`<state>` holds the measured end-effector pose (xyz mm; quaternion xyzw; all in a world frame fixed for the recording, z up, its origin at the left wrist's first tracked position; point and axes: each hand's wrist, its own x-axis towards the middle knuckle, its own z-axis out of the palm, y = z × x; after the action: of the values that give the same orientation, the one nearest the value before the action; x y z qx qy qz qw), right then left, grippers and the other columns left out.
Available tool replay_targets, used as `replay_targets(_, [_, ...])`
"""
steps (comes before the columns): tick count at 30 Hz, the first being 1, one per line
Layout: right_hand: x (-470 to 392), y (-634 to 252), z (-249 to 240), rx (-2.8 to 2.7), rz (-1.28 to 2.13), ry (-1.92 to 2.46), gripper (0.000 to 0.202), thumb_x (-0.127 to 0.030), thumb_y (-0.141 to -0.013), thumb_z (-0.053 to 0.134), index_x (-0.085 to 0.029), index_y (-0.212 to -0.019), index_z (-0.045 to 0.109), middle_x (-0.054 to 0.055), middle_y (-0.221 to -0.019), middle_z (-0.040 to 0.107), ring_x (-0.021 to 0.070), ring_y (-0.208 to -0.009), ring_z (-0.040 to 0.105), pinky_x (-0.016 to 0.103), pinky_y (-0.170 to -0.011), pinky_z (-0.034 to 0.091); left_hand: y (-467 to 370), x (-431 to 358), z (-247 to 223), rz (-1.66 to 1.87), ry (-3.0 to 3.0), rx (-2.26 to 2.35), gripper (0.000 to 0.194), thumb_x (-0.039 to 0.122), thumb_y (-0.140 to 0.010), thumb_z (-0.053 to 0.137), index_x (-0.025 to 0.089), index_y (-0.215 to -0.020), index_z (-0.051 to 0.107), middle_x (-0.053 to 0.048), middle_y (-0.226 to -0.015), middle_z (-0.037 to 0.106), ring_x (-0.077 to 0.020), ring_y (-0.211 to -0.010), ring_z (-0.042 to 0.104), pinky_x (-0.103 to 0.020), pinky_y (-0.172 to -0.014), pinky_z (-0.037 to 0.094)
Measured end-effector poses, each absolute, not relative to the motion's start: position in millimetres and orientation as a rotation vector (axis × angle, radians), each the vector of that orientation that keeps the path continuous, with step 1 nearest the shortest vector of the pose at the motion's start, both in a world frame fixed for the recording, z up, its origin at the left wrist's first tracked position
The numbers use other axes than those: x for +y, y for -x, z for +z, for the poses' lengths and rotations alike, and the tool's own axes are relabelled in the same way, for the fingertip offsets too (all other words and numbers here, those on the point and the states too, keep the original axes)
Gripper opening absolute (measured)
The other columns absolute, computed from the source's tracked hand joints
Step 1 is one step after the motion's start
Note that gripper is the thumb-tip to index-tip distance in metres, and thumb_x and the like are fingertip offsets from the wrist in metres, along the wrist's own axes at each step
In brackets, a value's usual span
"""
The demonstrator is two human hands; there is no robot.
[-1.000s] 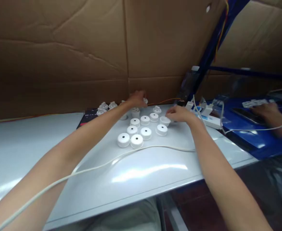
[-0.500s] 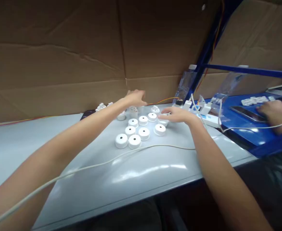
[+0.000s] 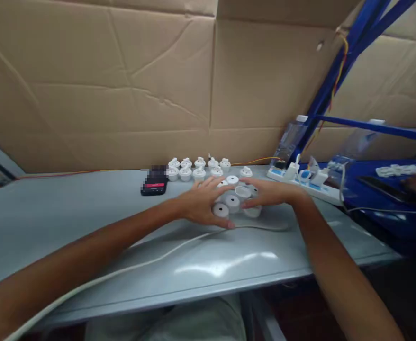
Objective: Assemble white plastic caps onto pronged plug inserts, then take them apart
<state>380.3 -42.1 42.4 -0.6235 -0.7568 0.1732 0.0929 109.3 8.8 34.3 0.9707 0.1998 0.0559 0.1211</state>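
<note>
- Two hands are laid around one cluster of white round caps (image 3: 232, 202) near the middle of the grey table (image 3: 87, 227).
- One dark phone (image 3: 154, 186) is seen left of the cluster, well apart.
- The left hand (image 3: 201, 204) is spread flat, fingers touching the cluster's left side; nothing is pinched.
- About nine white fittings (image 3: 198, 169) are counted behind, in two rows by the cardboard wall (image 3: 122, 94).
- The right hand (image 3: 272, 193) is cupped loosely against the right side; whether a cap is gripped cannot be told.
- Roughly six caps are visible; others are hidden.
- A cap could be knocked over or pushed onto the white cable (image 3: 151, 258) just beside, if the hands are pressed together unevenly.
</note>
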Motion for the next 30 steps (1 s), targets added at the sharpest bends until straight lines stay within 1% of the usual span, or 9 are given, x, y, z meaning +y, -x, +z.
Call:
replay_targets(3, [-38.2, -369.1, 38.0, -2.215, 0.544, 1.911, 0.108, -0.077, -0.071, 0.074, -0.025, -0.16, 0.042, 0.012, -0.163, 0.046, 0.0416, -0.148, 0.046, 0.051, -0.122, 0.039, -116.0, 16.8, 31.1, 0.129, -2.814, 0.639, 0.116, 0.086, -0.074, 0.064, 0.025, -0.166, 0.025, -0.019, -0.174, 0.014, -0.045, -0.16, 0.012, -0.069, -0.124, 0.017])
replay_targets(5, [-34.5, -365.1, 33.0, -2.189, 0.529, 1.9, 0.109, -0.075, -0.074, 0.074, -0.023, -0.162, 0.038, 0.015, -0.166, 0.042, 0.0406, -0.149, 0.044, 0.052, -0.123, 0.037, -120.7, 23.4, 28.2, 0.131, -2.781, 0.663, 0.114, 0.084, -0.077, 0.063, 0.022, -0.165, 0.026, -0.021, -0.174, 0.015, -0.0456, -0.16, 0.014, -0.07, -0.123, 0.017])
replay_targets(10, [-28.7, -359.5, 22.2, -2.241, 0.496, 1.724, 0.089, -0.069, -0.079, 0.074, -0.023, -0.153, 0.051, 0.016, -0.159, 0.051, 0.0389, -0.142, 0.053, 0.055, -0.12, 0.042, -119.6, 33.2, 16.4, 0.172, -2.728, 0.625, 0.1, 0.076, -0.086, 0.06, 0.024, -0.165, 0.027, -0.017, -0.173, 0.021, -0.0425, -0.157, 0.026, -0.062, -0.123, 0.028])
replay_targets(16, [-32.3, -338.1, 18.4, -2.264, 0.543, 1.511, 0.08, -0.06, -0.08, 0.079, -0.029, -0.15, 0.055, 0.011, -0.154, 0.057, 0.0354, -0.136, 0.059, 0.055, -0.115, 0.047, -85.9, 30.8, 14.3, 0.123, -2.764, 0.634, 0.096, 0.076, -0.088, 0.056, 0.024, -0.165, 0.03, -0.013, -0.173, 0.025, -0.0378, -0.156, 0.031, -0.05, -0.124, 0.029])
replay_targets(20, [-36.0, -316.9, 16.1, -2.254, 0.633, 1.362, 0.069, -0.057, -0.086, 0.075, -0.028, -0.147, 0.059, 0.011, -0.15, 0.061, 0.0318, -0.126, 0.065, 0.047, -0.101, 0.058, -49.6, 23.4, 17.5, 0.083, -2.76, 0.695, 0.089, 0.072, -0.092, 0.054, 0.025, -0.164, 0.032, -0.012, -0.173, 0.024, -0.0359, -0.157, 0.03, -0.046, -0.125, 0.028])
replay_targets(24, [-37.0, -299.0, 11.4, -2.274, 0.627, 1.198, 0.051, -0.05, -0.092, 0.069, -0.028, -0.137, 0.067, 0.012, -0.148, 0.061, 0.0296, -0.128, 0.063, 0.04, -0.091, 0.061, -20.1, 16.8, 17.4, 0.053, -2.739, 0.795, 0.084, 0.07, -0.094, 0.052, 0.03, -0.165, 0.029, -0.01, -0.174, 0.021, -0.036, -0.157, 0.028, -0.05, -0.125, 0.027])
replay_targets(26, [-36.0, -291.4, 7.3, -2.275, 0.564, 1.145, 0.04, -0.045, -0.095, 0.067, -0.027, -0.13, 0.072, 0.012, -0.147, 0.061, 0.0281, -0.125, 0.065, 0.04, -0.094, 0.06, -12.9, 14.1, 16.5, 0.098, -2.746, 0.84, 0.084, 0.071, -0.093, 0.052, 0.03, -0.164, 0.031, -0.011, -0.173, 0.025, -0.0372, -0.156, 0.03, -0.053, -0.124, 0.027])
replay_targets(28, [-34.1, -284.6, 2.7, -2.265, 0.479, 1.09, 0.033, -0.039, -0.097, 0.064, -0.027, -0.127, 0.074, 0.011, -0.144, 0.063, 0.0268, -0.126, 0.064, 0.043, -0.102, 0.056, -11.6, 11.3, 15.8, 0.189, -2.768, 0.838, 0.082, 0.07, -0.092, 0.055, 0.029, -0.161, 0.036, -0.012, -0.17, 0.032, -0.0368, -0.154, 0.033, -0.053, -0.123, 0.028])
replay_targets(30, [-31.7, -278.8, -1.0, -2.236, 0.411, 1.034, 0.031, -0.036, -0.098, 0.063, -0.029, -0.126, 0.074, 0.01, -0.141, 0.065, 0.0265, -0.13, 0.062, 0.046, -0.109, 0.051, -14.9, 8.4, 15.7, 0.314, -2.78, 0.809, 0.075, 0.065, -0.092, 0.058, 0.028, -0.156, 0.045, -0.012, -0.164, 0.043, -0.035, -0.149, 0.042, -0.049, -0.12, 0.032])
